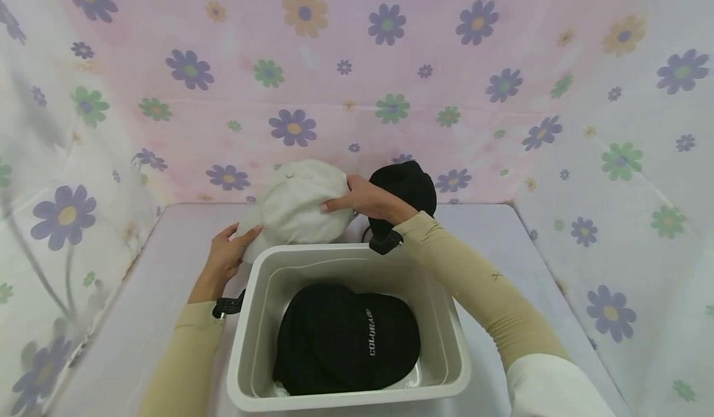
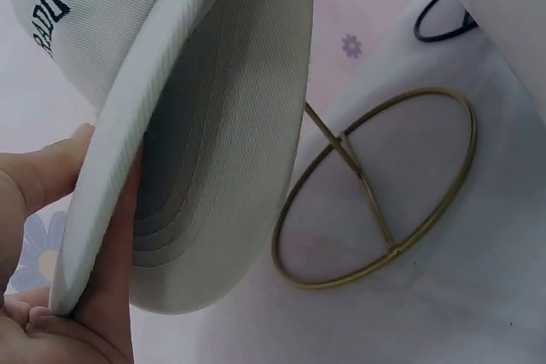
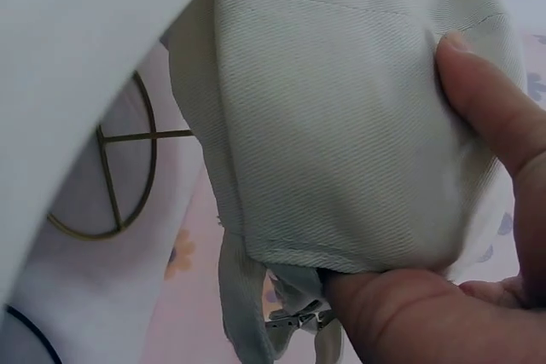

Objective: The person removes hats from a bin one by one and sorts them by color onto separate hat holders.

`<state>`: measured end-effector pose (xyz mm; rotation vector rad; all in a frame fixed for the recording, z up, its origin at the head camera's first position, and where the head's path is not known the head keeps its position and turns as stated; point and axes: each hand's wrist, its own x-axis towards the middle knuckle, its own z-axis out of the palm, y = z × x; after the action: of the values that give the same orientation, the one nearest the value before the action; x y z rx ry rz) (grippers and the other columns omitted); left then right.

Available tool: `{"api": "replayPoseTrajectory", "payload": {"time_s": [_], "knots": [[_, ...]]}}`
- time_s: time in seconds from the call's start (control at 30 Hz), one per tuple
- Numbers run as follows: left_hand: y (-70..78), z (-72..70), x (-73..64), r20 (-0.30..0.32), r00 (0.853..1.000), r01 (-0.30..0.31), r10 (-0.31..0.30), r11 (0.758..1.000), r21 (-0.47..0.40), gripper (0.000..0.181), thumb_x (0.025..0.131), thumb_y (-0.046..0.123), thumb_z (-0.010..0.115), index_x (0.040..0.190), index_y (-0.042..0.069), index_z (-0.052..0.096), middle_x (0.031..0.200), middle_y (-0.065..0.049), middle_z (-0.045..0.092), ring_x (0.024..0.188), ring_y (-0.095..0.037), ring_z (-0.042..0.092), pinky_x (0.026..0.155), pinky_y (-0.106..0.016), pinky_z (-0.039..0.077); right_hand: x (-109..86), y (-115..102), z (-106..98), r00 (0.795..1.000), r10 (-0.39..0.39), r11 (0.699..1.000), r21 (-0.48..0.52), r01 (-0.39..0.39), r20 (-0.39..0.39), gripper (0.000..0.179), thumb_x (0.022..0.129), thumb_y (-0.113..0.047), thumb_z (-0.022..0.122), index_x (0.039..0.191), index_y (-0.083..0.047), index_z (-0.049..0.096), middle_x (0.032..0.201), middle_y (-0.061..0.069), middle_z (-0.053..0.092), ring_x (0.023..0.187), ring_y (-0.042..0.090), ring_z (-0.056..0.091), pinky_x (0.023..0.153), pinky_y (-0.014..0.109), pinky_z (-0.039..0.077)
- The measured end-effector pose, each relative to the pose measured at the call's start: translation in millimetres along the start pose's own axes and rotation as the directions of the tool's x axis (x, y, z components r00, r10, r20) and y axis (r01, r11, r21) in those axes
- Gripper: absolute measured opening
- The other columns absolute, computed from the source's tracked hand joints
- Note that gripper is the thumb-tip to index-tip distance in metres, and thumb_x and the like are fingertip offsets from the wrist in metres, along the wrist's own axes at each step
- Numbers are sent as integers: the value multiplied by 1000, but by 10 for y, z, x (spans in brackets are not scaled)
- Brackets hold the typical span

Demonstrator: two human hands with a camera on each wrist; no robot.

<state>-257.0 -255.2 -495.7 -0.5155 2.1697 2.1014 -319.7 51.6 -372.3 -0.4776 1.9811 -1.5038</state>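
A white baseball cap [image 1: 304, 203] is held between both hands behind the bin, its brim toward the left. My left hand [image 1: 225, 253] pinches the brim's edge, thumb on one face and fingers on the other. At the cap's back, my right hand [image 1: 365, 197] grips the fabric, with the thumb outside and fingers tucked under the rim near the buckled strap [image 3: 294, 321]. Dark letters [image 2: 49, 19] ending in "RADO" mark its front. Below the cap stands a gold wire stand [image 2: 372, 198] with a round base; whether the cap touches it is hidden.
A white plastic bin [image 1: 346, 399] stands in front of me, holding a black cap [image 1: 329, 336] lettered "COLORADO". Another black cap [image 1: 404, 184] sits upright behind my right wrist. Flowered cloth walls [image 1: 346, 95] enclose the back and sides of the pale tabletop [image 1: 167, 268].
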Motion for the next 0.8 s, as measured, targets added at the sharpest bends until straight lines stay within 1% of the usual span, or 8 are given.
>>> {"api": "replayPoseTrajectory", "payload": {"time_s": [0.17, 0.27, 0.33, 0.43, 0.5, 0.6, 0.7, 0.8], "knots": [[79, -49, -35, -18, 1000, -13, 12, 1000, -28, 81, 98, 30, 69, 158, -3, 27, 146, -24, 42, 84, 1, 60, 69, -16, 56, -22, -27, -10, 1000, 29, 999, -23, -29, 4, 59, 91, -15, 78, 142, -8, 48, 133, 12, 59, 117, 29, 62, 98, 43, 54], [176, -76, -64, -61, 996, -65, 61, 996, -68, 76, 99, 25, 68, 156, -6, 29, 133, -19, 50, 79, 3, 63, 69, -15, 56, -35, -47, -29, 999, 47, 998, -28, -47, -8, 60, 92, -17, 77, 143, -7, 48, 133, 13, 59, 117, 29, 62, 99, 44, 54], [243, -88, -82, -92, 992, -97, 87, 989, -107, 73, 98, 21, 69, 154, -9, 32, 121, -12, 55, 76, 4, 65, 69, -15, 57, -34, -62, -41, 998, 53, 998, -26, -53, -15, 59, 93, -19, 76, 143, -6, 48, 133, 13, 59, 117, 30, 62, 99, 44, 54], [318, -86, -99, -126, 987, -121, 103, 982, -145, 69, 98, 17, 69, 152, -10, 36, 110, -4, 56, 74, 4, 67, 68, -15, 57, -19, -83, -57, 998, 58, 998, -13, -59, -31, 58, 93, -22, 76, 141, -5, 50, 132, 14, 59, 116, 30, 63, 99, 45, 54], [340, -70, -107, -143, 985, -121, 100, 982, -143, 68, 97, 16, 70, 151, -11, 38, 112, -7, 57, 73, 4, 67, 67, -15, 57, -3, -91, -63, 998, 59, 998, -1, -59, -34, 56, 93, -22, 76, 140, -5, 51, 132, 14, 60, 116, 30, 63, 99, 46, 53], [335, -39, -115, -150, 984, -107, 91, 989, -106, 68, 97, 16, 70, 151, -10, 37, 125, -17, 55, 72, 4, 65, 66, -14, 56, 16, -90, -77, 998, 63, 998, 10, -62, -30, 53, 93, -21, 75, 138, -5, 52, 131, 14, 60, 115, 30, 63, 98, 47, 54], [297, -9, -115, -141, 987, -91, 82, 994, -58, 70, 98, 18, 69, 152, -9, 35, 138, -25, 48, 71, 5, 63, 66, -13, 56, 32, -67, -83, 998, 64, 998, 8, -64, -14, 49, 93, -19, 75, 135, -4, 54, 130, 14, 61, 113, 30, 64, 98, 45, 54], [245, 11, -107, -132, 989, -69, 63, 997, -40, 72, 98, 20, 69, 153, -9, 34, 143, -29, 46, 71, 5, 62, 65, -14, 56, 38, -38, -76, 998, 62, 998, 3, -62, 10, 50, 93, -17, 76, 134, -3, 53, 130, 14, 61, 114, 29, 64, 99, 43, 54]]}}
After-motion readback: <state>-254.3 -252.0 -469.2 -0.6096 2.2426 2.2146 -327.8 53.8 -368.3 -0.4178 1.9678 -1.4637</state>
